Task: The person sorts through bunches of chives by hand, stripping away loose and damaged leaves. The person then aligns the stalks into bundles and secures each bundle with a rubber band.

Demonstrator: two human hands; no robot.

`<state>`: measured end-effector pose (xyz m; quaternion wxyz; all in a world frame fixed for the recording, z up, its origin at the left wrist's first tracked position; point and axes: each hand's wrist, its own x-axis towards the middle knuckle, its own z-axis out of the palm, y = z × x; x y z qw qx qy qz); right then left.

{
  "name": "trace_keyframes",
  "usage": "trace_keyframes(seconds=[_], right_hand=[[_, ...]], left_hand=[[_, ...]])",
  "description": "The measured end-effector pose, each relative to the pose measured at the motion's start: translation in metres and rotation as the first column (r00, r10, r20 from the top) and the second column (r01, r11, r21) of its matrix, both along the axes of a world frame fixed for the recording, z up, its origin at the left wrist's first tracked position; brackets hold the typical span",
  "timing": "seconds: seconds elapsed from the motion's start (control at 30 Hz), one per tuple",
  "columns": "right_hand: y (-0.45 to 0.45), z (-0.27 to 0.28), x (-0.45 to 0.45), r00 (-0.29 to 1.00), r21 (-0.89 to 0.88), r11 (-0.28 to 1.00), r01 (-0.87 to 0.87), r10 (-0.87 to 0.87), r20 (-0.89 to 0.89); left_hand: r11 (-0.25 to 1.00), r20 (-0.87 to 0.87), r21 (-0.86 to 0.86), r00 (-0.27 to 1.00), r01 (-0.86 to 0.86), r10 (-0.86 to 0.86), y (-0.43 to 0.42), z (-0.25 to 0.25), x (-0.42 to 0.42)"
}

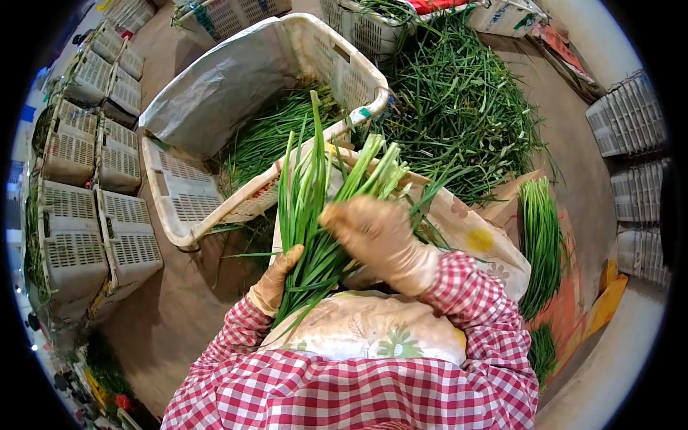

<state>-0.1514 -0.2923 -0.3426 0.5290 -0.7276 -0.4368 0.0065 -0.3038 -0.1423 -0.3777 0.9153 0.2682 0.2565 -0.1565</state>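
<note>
A bunch of long green stalks [304,244] lies across my lap, its pale cut ends [383,165] pointing up and away from me. My left hand [274,282], in a tan glove, is wrapped round the lower left side of the bunch, thumb on top. Over the right side of the stalks is my right hand [380,233], also gloved, blurred by motion with its fingers curled; what it holds, if anything, is hidden. Beneath the stalks a patterned cloth [408,330] covers my lap.
A large white crate [161,179] with green stalks inside stands ahead to the left. A big heap of loose greens [459,100] lies ahead to the right. Beside me on the right is a neat bundle [541,244]. Stacked crates [72,229] line the left side.
</note>
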Motion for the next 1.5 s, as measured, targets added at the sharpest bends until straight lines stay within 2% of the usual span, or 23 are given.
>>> trace_keyframes(seconds=[0.03, 0.07, 0.13, 0.27, 0.37, 0.4, 0.47, 0.5, 0.57, 0.6, 0.67, 0.73, 0.87, 0.93, 1.0, 1.07, 1.13, 1.27, 1.33, 1.37, 1.4, 1.43, 1.5], right_hand=[[0.001, 0.000, -0.012, 0.993, -0.037, 0.993, -0.116, 0.115, -0.024], [0.001, 0.015, -0.025, 0.911, -0.030, 0.954, -0.299, 0.276, -0.305], [-0.001, 0.047, -0.037, 0.333, 0.025, 0.803, -0.596, 0.274, -0.902], [-0.009, 0.061, -0.031, 0.381, 0.153, 0.679, -0.718, 0.568, -0.730], [-0.042, 0.104, 0.009, 0.422, 0.299, 0.749, -0.591, 0.603, -0.676], [-0.053, 0.103, 0.026, 0.589, 0.354, 0.834, -0.423, 0.550, -0.592], [-0.075, 0.100, 0.060, 0.881, 0.421, 0.907, -0.018, 0.213, -0.423], [-0.086, 0.103, 0.076, 0.946, 0.224, 0.936, 0.273, -0.220, -0.238], [-0.092, 0.083, 0.093, 0.771, -0.051, 0.839, 0.542, -0.521, -0.366], [-0.097, 0.068, 0.099, 0.728, -0.316, 0.853, 0.414, -0.519, -0.447], [-0.078, 0.051, 0.074, 0.587, -0.320, 0.935, 0.151, -0.345, -0.733], [-0.052, 0.032, 0.055, 0.651, -0.417, 0.902, -0.114, -0.250, -0.717], [-0.031, 0.029, 0.038, 0.646, -0.123, 0.988, -0.097, -0.032, -0.762], [-0.036, 0.037, 0.048, 0.668, -0.275, 0.952, -0.136, -0.117, -0.735], [-0.047, 0.041, 0.063, 0.585, -0.488, 0.822, -0.293, -0.249, -0.771], [-0.058, 0.040, 0.073, 0.624, -0.530, 0.798, -0.287, -0.264, -0.735], [-0.071, 0.012, 0.086, 0.875, -0.475, 0.878, -0.059, -0.183, -0.447], [-0.088, 0.026, 0.125, 0.989, -0.466, 0.874, 0.139, -0.101, 0.107], [-0.103, 0.027, 0.159, 0.953, -0.423, 0.859, 0.288, -0.212, 0.218], [-0.101, 0.050, 0.175, 0.810, -0.514, 0.636, 0.576, -0.529, 0.253], [-0.094, 0.048, 0.177, 0.690, -0.319, 0.631, 0.707, -0.715, 0.115], [-0.089, 0.049, 0.173, 0.729, -0.347, 0.642, 0.684, -0.625, 0.281], [-0.071, 0.067, 0.134, 0.911, -0.371, 0.862, 0.345, -0.403, -0.090]], left_hand=[[0.994, 0.060, -0.106, 0.998, -0.030, 0.036, 0.001, -0.002, 0.001], [0.995, 0.030, 0.070, 0.997, 0.068, -0.070, 0.012, -0.008, 0.001], [0.999, 0.073, 0.036, 0.997, 0.001, -0.003, 0.003, -0.007, 0.004], [0.956, 0.306, -0.282, 0.937, -0.079, 0.168, -0.009, -0.003, 0.011], [0.986, 0.364, -0.131, 0.930, 0.102, -0.048, 0.003, -0.035, -0.001], [0.996, 0.331, -0.083, 0.943, 0.038, -0.008, -0.001, -0.029, -0.001], [0.999, 0.330, -0.047, 0.943, -0.025, 0.039, -0.006, -0.024, 0.001], [0.973, 0.256, -0.002, 0.941, -0.229, 0.222, -0.021, -0.017, 0.005], [0.988, 0.311, -0.114, 0.941, -0.102, 0.133, -0.004, -0.038, -0.007], [0.977, 0.371, -0.211, 0.928, 0.033, 0.049, 0.004, -0.050, -0.012], [0.985, 0.349, -0.172, 0.937, 0.035, 0.028, 0.003, -0.045, -0.012], [0.993, 0.306, -0.117, 0.952, 0.025, 0.012, 0.003, -0.044, -0.013], [0.985, 0.317, -0.172, 0.948, 0.022, 0.034, -0.004, -0.035, -0.008], [0.970, 0.201, -0.012, 0.950, -0.242, 0.240, -0.012, -0.023, 0.001], [0.970, 0.207, 0.028, 0.951, -0.242, 0.231, -0.013, -0.018, 0.003], [0.974, 0.282, -0.144, 0.936, -0.174, 0.209, -0.013, -0.024, 0.004], [0.950, 0.355, -0.298, 0.913, -0.094, 0.202, -0.011, -0.031, 0.002], [0.887, 0.426, -0.462, 0.882, 0.019, 0.203, -0.006, -0.048, -0.004], [0.958, 0.213, -0.007, 0.936, -0.286, 0.281, -0.009, -0.049, -0.009], [0.963, 0.209, -0.030, 0.940, -0.268, 0.268, -0.009, -0.045, -0.012], [0.961, 0.215, -0.029, 0.937, -0.276, 0.275, -0.008, -0.041, -0.012], [0.970, 0.242, -0.042, 0.939, -0.241, 0.244, -0.007, -0.038, -0.009], [0.983, 0.288, -0.066, 0.940, -0.173, 0.185, -0.006, -0.033, -0.007]])
